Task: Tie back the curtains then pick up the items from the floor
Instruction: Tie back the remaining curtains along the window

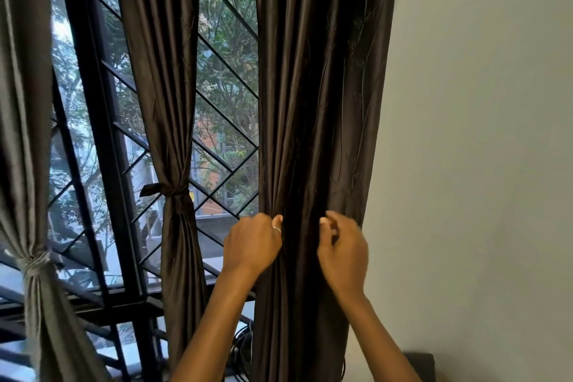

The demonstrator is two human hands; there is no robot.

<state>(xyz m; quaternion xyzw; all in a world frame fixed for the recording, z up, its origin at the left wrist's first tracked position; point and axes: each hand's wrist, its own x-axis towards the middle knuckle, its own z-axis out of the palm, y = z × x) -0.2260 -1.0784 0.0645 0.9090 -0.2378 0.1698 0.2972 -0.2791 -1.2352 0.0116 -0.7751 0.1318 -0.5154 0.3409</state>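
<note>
One curtain (322, 102) is not yet tied: the dark brown panel nearest the wall (480, 133) hangs loose, its long axis vertical, pleats running straight down toward the floor. The left hand (252, 242) grips the gathered pleats at its window-side edge, fingers curled round the cloth, thumb up. The right hand (342, 248) sits at the panel's front near the wall-side edge, fingers curled; blur prevents telling whether it holds cloth. No tie-back shows on this panel. The middle curtain (161, 71) and the grey curtain (24, 102) at far left are each cinched with a knotted band. Behind them stands the black window grille (226, 71). Judgement: tying is about two-thirds done; floor pickup is not begun, its items out of view.
</note>
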